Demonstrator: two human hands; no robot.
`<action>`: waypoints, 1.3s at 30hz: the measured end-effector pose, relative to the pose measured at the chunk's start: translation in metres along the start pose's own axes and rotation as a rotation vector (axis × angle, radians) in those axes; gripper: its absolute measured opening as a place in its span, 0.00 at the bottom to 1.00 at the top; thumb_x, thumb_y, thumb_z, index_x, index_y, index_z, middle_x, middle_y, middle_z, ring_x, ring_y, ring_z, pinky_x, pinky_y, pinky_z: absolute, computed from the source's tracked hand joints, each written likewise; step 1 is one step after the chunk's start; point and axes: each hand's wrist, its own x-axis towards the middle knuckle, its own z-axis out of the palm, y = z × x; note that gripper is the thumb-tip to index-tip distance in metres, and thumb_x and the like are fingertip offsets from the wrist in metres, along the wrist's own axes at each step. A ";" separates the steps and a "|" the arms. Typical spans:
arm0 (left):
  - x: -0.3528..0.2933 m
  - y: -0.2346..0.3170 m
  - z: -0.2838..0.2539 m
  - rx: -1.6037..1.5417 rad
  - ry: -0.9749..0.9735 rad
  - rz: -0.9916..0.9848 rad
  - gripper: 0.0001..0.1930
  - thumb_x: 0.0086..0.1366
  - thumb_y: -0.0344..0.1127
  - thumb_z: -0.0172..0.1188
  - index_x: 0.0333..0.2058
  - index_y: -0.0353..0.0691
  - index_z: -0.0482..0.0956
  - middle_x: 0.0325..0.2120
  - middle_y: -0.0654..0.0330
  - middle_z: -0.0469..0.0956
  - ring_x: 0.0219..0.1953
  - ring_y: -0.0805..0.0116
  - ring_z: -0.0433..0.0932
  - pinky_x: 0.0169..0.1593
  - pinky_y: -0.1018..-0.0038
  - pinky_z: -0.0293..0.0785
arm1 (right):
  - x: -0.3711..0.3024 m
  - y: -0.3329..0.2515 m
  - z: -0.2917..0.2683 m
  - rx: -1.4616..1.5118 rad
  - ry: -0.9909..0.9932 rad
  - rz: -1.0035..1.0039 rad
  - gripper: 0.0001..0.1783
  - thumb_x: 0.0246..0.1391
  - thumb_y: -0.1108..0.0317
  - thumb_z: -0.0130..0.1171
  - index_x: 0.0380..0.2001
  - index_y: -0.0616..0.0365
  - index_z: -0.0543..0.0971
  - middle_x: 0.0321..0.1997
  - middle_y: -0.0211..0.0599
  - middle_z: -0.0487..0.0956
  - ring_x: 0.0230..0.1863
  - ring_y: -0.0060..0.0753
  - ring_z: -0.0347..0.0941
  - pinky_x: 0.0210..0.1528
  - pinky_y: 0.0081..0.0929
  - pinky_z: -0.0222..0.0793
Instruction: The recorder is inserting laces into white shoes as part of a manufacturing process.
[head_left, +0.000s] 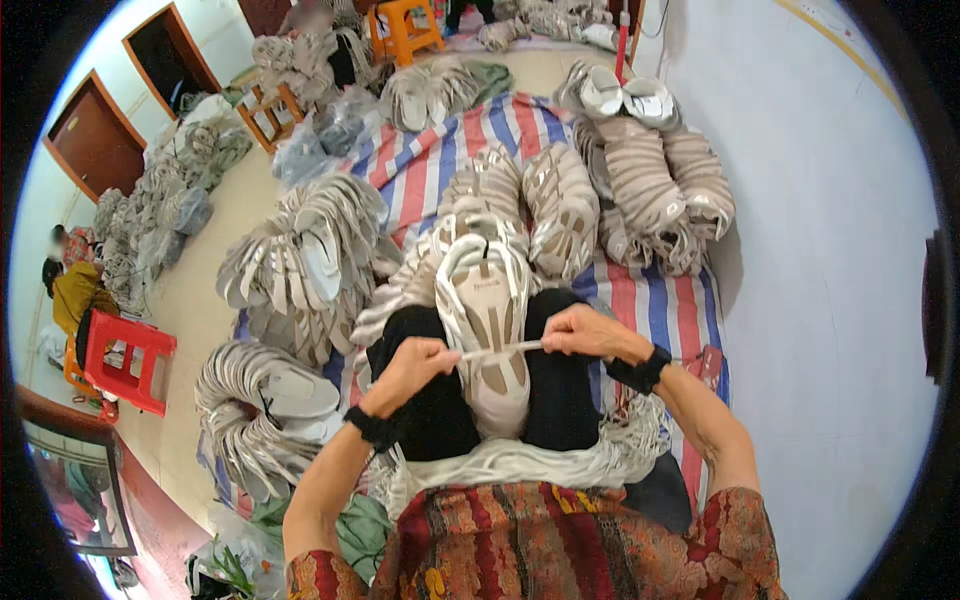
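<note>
A beige and white shoe upper [497, 395] lies between my black-trousered knees, its toe end toward me. Across it runs a pale shoelace [505, 350], pulled straight between my two hands. My left hand [418, 368] is closed on the lace's left part, and my right hand [585, 332] pinches the right part at about the same height. Behind the upper, a row of similar uppers [482, 185] leans away from me. A thick bunch of loose white laces [530, 458] lies across my lap.
Stacked uppers stand on the left [270, 415] and at the right [645, 185] on a striped sheet [660, 300]. A white wall [820, 300] rises close on the right. A red stool [128, 360] stands at the left, near a seated person; another person sits farther back.
</note>
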 end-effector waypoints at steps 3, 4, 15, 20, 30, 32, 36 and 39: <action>-0.022 -0.026 -0.016 0.101 0.162 0.175 0.16 0.56 0.41 0.56 0.17 0.35 0.72 0.11 0.63 0.68 0.17 0.79 0.64 0.23 0.77 0.61 | -0.020 0.002 -0.013 -0.062 0.044 0.039 0.11 0.48 0.63 0.53 0.22 0.60 0.77 0.15 0.25 0.69 0.19 0.15 0.62 0.22 0.18 0.58; -0.039 -0.034 -0.029 0.092 0.225 0.071 0.16 0.55 0.42 0.56 0.16 0.35 0.72 0.11 0.61 0.68 0.16 0.75 0.65 0.22 0.75 0.61 | -0.034 0.000 -0.021 -0.098 0.074 0.020 0.12 0.48 0.63 0.53 0.22 0.61 0.76 0.15 0.26 0.69 0.20 0.16 0.62 0.22 0.18 0.58; -0.228 -0.161 -0.179 0.474 0.757 -0.076 0.13 0.50 0.34 0.57 0.15 0.30 0.69 0.10 0.52 0.63 0.15 0.66 0.63 0.22 0.69 0.59 | -0.224 -0.021 -0.089 -0.138 0.329 0.386 0.11 0.49 0.63 0.55 0.21 0.58 0.77 0.17 0.22 0.70 0.20 0.14 0.62 0.21 0.17 0.60; -0.267 -0.168 -0.203 0.630 0.739 -0.123 0.14 0.52 0.33 0.56 0.16 0.28 0.65 0.12 0.56 0.62 0.17 0.70 0.59 0.23 0.71 0.56 | -0.305 -0.055 -0.128 -0.291 0.656 0.556 0.11 0.47 0.60 0.54 0.20 0.55 0.78 0.15 0.22 0.71 0.15 0.13 0.59 0.17 0.14 0.56; -0.347 -0.160 -0.230 0.281 0.571 -0.393 0.06 0.51 0.28 0.57 0.18 0.34 0.75 0.11 0.69 0.67 0.14 0.81 0.60 0.18 0.81 0.51 | -0.460 -0.064 -0.124 -0.598 0.778 0.795 0.10 0.41 0.67 0.55 0.13 0.61 0.74 0.09 0.26 0.66 0.12 0.16 0.58 0.15 0.18 0.52; -0.384 -0.156 -0.237 0.324 0.575 -0.431 0.08 0.50 0.33 0.59 0.19 0.34 0.76 0.11 0.67 0.68 0.14 0.80 0.62 0.18 0.81 0.53 | -0.495 -0.045 -0.128 -0.608 0.843 0.840 0.09 0.40 0.71 0.55 0.13 0.63 0.72 0.09 0.28 0.66 0.13 0.17 0.62 0.15 0.17 0.56; -0.461 -0.160 -0.257 0.391 0.688 -0.496 0.06 0.48 0.28 0.57 0.16 0.33 0.75 0.09 0.67 0.66 0.12 0.80 0.61 0.16 0.82 0.51 | -0.585 -0.009 -0.148 -0.645 1.044 0.730 0.10 0.38 0.73 0.53 0.10 0.65 0.67 0.09 0.29 0.62 0.12 0.21 0.61 0.15 0.20 0.57; -0.529 -0.191 -0.275 0.376 0.857 -0.437 0.09 0.48 0.29 0.56 0.13 0.34 0.71 0.08 0.68 0.62 0.11 0.79 0.61 0.15 0.82 0.54 | -0.623 -0.019 -0.165 -0.833 1.059 0.728 0.09 0.42 0.73 0.53 0.15 0.66 0.69 0.12 0.32 0.64 0.13 0.22 0.62 0.16 0.21 0.57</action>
